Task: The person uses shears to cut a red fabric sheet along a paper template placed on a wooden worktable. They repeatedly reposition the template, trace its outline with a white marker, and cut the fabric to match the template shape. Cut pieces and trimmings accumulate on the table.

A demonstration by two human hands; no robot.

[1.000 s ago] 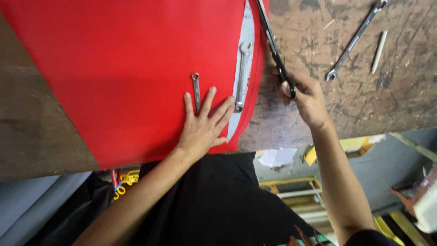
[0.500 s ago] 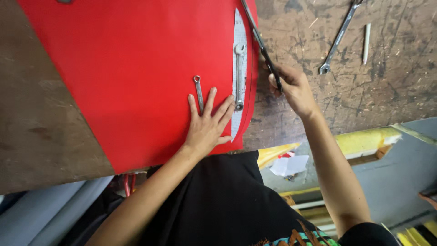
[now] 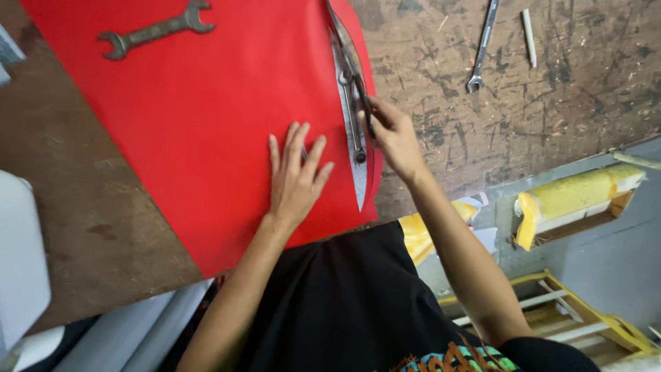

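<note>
Step in hand, as we judged: cutting red sheet [image 3: 206,110] along right edge. Right hand [image 3: 392,134], grip clamped on scissors [image 3: 354,83]. Left hand [image 3: 296,176] lay flat, fingers apart, pinning sheet to surface [image 3: 482,117]. Small wrench [image 3: 357,131] weighted edge strip. Next move called for steady blade line, firm hold-down.

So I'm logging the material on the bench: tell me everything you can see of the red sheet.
The red sheet is a large, smooth, matte piece, fabric or vinyl by its look, lying flat on the worn wooden workbench. Its near edge overhangs toward the person. The left hand presses flat on it; the right hand works scissors along its right edge, exposing a grey strip. A rusty double-ended wrench rests on it.
</note>
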